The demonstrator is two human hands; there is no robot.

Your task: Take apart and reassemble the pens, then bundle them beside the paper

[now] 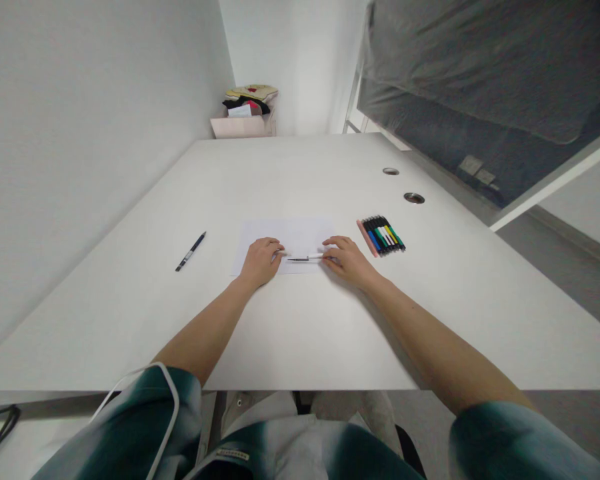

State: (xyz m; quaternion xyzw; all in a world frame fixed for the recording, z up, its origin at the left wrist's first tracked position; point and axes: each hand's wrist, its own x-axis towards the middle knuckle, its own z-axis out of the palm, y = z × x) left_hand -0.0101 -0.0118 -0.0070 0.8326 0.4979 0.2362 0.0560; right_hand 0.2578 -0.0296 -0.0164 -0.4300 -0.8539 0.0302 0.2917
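A sheet of white paper lies on the white table. My left hand rests on the paper's left part, with its thumb and fingers closed around a small pale piece. My right hand is over the right edge of the paper, its fingertips pinching the white end of a thin pen. The pen's dark, slender part points left toward my left hand, and a gap shows between them.
A dark pen lies to the left. A row of several coloured markers is at the right, with two round metal table holes behind. A pink box holding cloth stands beyond the far edge.
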